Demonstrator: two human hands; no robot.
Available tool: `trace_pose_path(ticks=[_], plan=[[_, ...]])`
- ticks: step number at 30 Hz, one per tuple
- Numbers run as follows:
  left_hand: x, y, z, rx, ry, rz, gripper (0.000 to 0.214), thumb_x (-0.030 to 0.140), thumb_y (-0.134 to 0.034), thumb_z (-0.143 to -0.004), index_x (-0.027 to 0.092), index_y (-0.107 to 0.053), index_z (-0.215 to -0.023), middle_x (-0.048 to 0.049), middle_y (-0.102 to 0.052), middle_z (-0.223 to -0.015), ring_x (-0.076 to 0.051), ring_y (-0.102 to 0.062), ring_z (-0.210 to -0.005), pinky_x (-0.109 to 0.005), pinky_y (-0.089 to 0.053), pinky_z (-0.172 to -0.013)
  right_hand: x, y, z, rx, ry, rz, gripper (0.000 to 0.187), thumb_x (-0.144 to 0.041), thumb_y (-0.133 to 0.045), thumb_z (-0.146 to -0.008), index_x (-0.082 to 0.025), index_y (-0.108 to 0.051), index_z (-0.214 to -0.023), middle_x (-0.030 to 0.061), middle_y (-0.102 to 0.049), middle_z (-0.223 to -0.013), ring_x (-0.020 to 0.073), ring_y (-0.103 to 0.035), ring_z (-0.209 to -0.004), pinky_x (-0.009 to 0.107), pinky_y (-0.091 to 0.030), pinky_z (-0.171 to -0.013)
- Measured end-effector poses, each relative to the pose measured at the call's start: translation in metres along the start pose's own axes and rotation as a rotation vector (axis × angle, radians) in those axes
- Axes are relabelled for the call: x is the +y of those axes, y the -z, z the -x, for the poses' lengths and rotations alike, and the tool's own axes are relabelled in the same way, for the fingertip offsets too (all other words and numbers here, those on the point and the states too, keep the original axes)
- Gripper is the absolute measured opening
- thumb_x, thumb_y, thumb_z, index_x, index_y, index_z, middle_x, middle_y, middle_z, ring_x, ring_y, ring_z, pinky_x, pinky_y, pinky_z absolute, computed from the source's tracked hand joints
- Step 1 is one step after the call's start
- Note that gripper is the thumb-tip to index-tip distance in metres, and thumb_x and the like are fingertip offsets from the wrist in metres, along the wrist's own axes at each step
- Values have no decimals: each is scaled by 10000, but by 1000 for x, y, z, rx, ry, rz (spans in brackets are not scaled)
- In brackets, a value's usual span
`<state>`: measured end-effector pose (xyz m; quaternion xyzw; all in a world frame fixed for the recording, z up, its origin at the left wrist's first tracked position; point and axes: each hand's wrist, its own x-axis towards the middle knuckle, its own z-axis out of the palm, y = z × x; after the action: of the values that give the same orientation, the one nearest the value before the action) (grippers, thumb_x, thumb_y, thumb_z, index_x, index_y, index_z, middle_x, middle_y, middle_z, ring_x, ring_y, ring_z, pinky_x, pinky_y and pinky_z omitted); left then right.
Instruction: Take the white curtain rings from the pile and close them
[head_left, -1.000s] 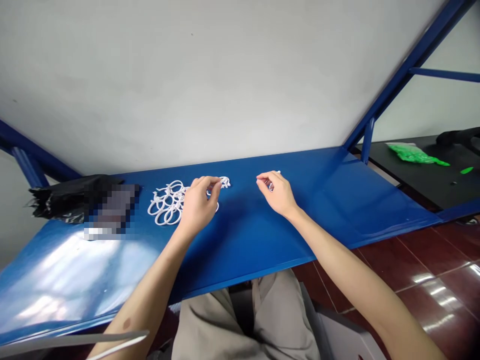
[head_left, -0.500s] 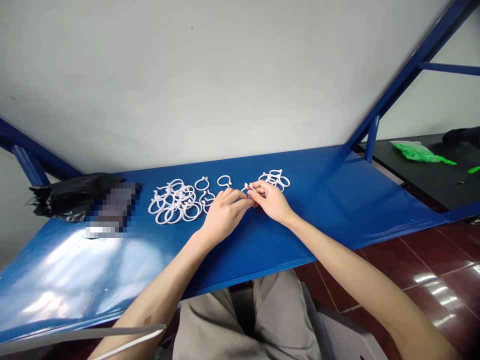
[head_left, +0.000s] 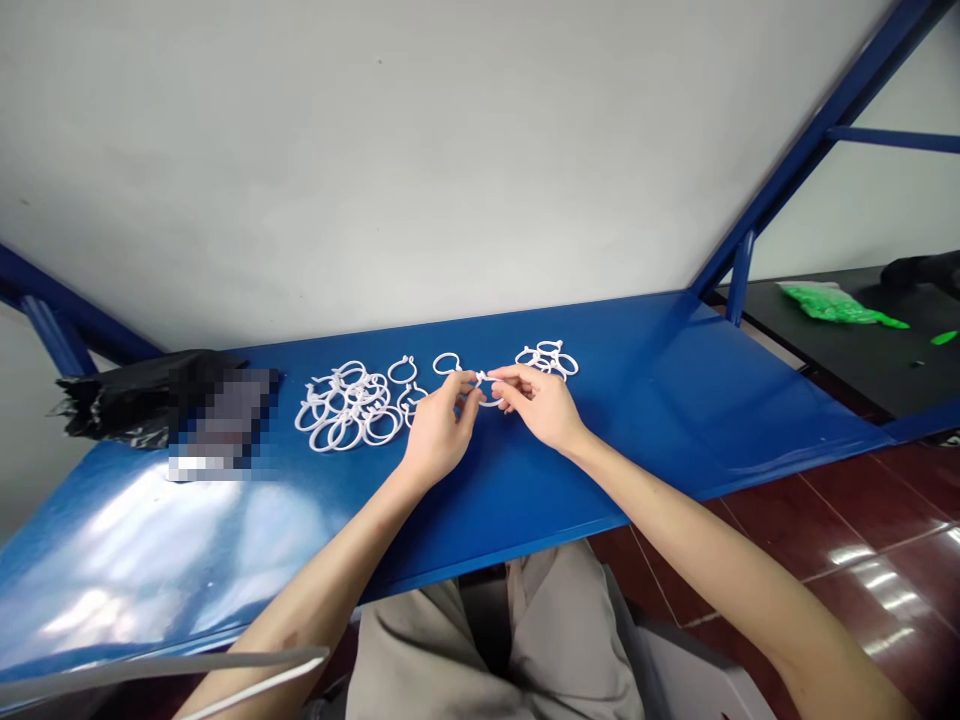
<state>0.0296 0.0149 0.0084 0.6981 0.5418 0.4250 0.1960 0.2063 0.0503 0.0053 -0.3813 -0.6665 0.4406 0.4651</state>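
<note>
Between my fingertips is one white plastic ring, its small knobbed ends toward the top. My left hand pinches it from the left and my right hand from the right; the fingers cover part of it. Just behind my left hand a single white ring lies on the blue table. Further left a larger pile of white rings spreads out, with a few loose ones at its right side. A smaller group of white rings rests behind my right hand.
A black plastic bag and a blurred-out dark object lie at the table's left. Blue frame bars rise at both sides before a pale wall. On a black table at right sits a bag of green pieces.
My left hand has shifted slightly and its fingers have drawn back to the ring's left side. More of the held ring shows between both hands. The piles look unchanged.
</note>
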Motion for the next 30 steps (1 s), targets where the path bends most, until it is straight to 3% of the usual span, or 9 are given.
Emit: trace_pose_path(ticks=[7,12,14,18,22,26,30], plan=[[-6,-2,8,-16,-48,-153,182,269,-441,-1005,228,-565,-1132,-20,-756,-904,-157,-696,-700,-259,-487,-666,8,-1,3,-57,-8,-40,301,-464,-716,-876,-219,-791,-1033,27,-754,-813,169,-698,-693,322,-606,-680],[-9,-1,3,-63,-120,-286,201,285,-423,-1019,214,-587,-1110,-48,-760,-993,-195,-712,-853,-288,-508,-718,7,1,3,-88,77,97,247,-416,-657,-933,-248,-793,-1050,27,-776,-884,176,-709,-711,329,-604,-701],[-11,0,-5,-65,-178,-368,242,327,-439,-1022,199,-611,-1134,-76,-751,-1075,-232,-688,-990,-337,-522,-825,5,4,-1,-29,154,241,232,-391,-622,-962,-263,-789,-1060,30,-778,-917,180,-707,-731,337,-594,-727],[-24,7,-17,-9,-204,-604,402,333,-420,-1027,151,-568,-1353,-136,-673,-1321,-330,-548,-1268,-480,-449,-1030,4,24,-12,231,279,548,240,-359,-587,-986,-252,-782,-1074,62,-748,-1012,196,-681,-807,344,-551,-764],[-37,14,-15,-100,-185,-741,394,218,-460,-981,127,-596,-1340,-151,-661,-1332,-347,-530,-1265,-487,-423,-1054,12,57,-23,397,141,711,255,-323,-569,-970,-223,-766,-1098,68,-725,-997,191,-648,-761,340,-522,-724],[-34,17,-10,-149,-227,-746,297,195,-498,-968,171,-657,-1218,-113,-715,-1160,-319,-579,-1102,-453,-455,-964,22,77,-29,417,-13,792,184,-285,-588,-927,-222,-741,-1008,48,-744,-957,211,-641,-817,353,-507,-773],[-28,14,-9,-163,-237,-716,237,203,-499,-978,183,-659,-1152,-95,-722,-1056,-306,-588,-1033,-453,-460,-912,26,80,-31,419,-61,849,164,-292,-579,-920,-223,-727,-905,57,-739,-959,235,-614,-883,371,-481,-814]])
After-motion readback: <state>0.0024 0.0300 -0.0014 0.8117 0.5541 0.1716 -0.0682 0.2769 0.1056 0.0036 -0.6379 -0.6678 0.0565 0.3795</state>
